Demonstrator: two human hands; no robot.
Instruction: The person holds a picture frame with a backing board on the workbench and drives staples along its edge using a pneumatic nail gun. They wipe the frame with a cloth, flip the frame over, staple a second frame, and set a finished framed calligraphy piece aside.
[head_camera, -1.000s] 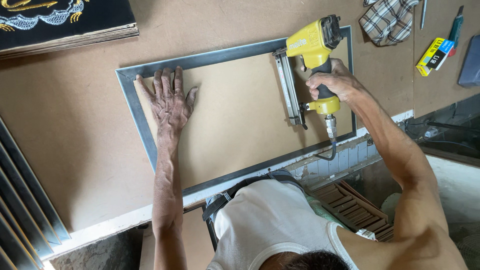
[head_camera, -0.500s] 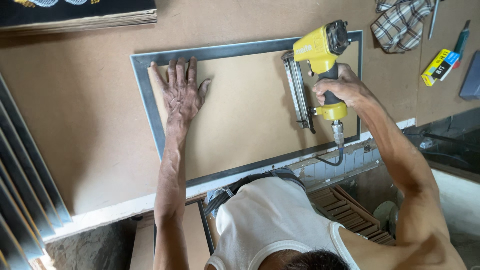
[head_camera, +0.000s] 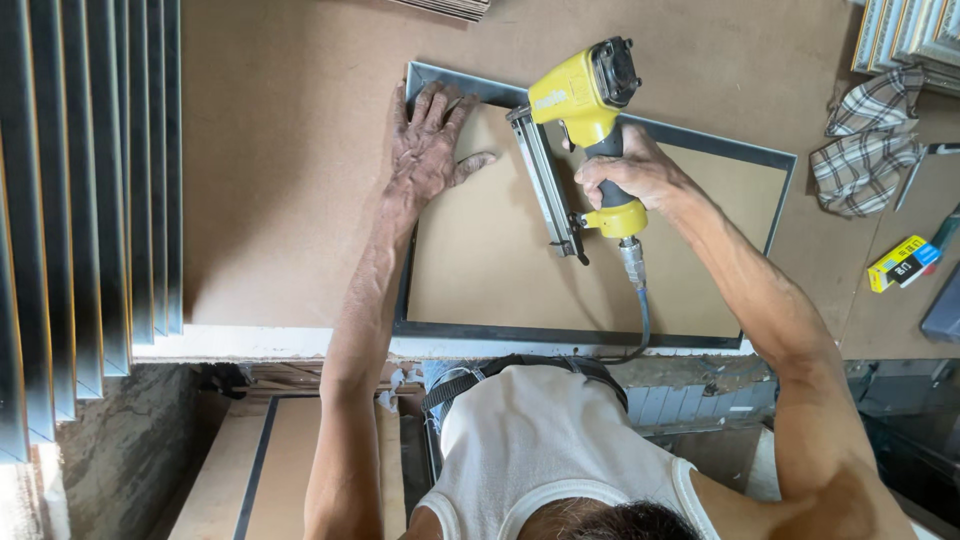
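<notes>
Head view, right hand (head_camera: 632, 172) gripping nail gun (head_camera: 582, 110), frame (head_camera: 560, 335)

The nail gun (head_camera: 585, 95) is bright yellow with a black cap and grip and a grey metal magazine. The frame (head_camera: 700, 138) is dark grey around a tan backing board (head_camera: 500, 260). The surface (head_camera: 290, 170) is plain brown. The cloth (head_camera: 868, 140) is checked in brown, white and black. The mouldings (head_camera: 90, 200) are striped black and silver.
</notes>
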